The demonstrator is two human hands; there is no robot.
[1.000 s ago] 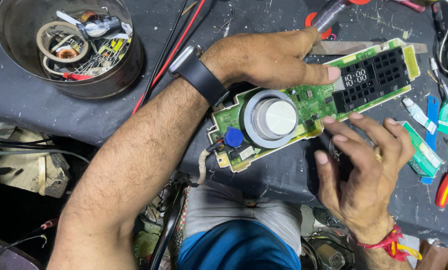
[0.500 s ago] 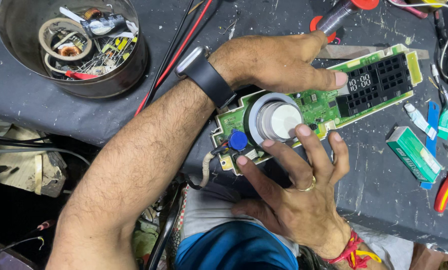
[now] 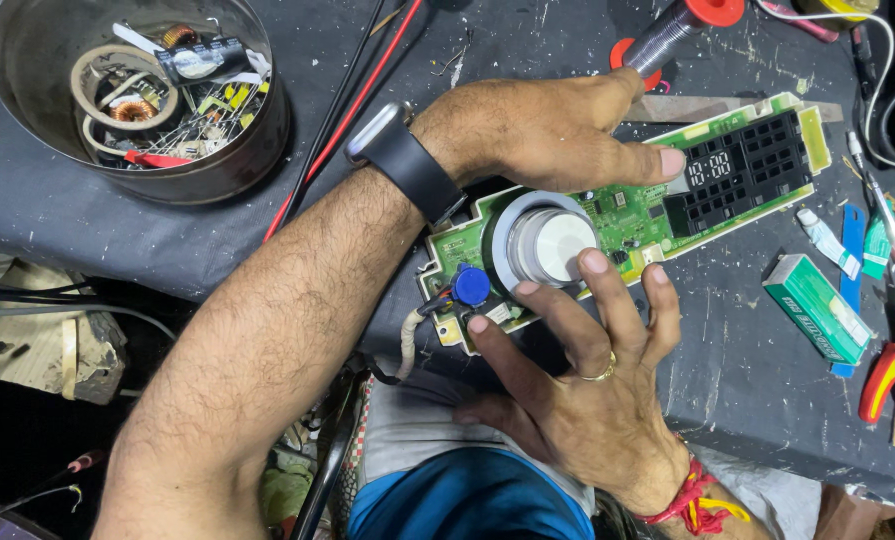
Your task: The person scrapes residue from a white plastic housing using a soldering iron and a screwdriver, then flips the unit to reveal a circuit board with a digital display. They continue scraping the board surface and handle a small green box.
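Note:
A long green circuit board (image 3: pixel 639 222) lies slanted on the dark table, with a round white knob (image 3: pixel 552 245), a blue cap (image 3: pixel 472 285) and a black display block (image 3: pixel 747 172). My left hand (image 3: pixel 537 135), with a black watch on its wrist, rests along the board's far edge, thumb pressed on the board beside the display. My right hand (image 3: pixel 577 385), wearing a ring and red thread, has its fingers spread over the board's near edge, fingertips touching the rim around the knob.
A metal bowl (image 3: pixel 232 150) of wire coils and small parts stands at the upper left. A solder spool (image 3: pixel 682 25), a green box (image 3: pixel 815 308), a small tube (image 3: pixel 825 242) and red-handled pliers (image 3: pixel 879 385) lie to the right. Red and black leads (image 3: pixel 342 100) cross the table.
My right hand moved from the right part of the board leftward to the knob, fingers spreading along the near edge. The green box it covered is now exposed. My left hand stayed put.

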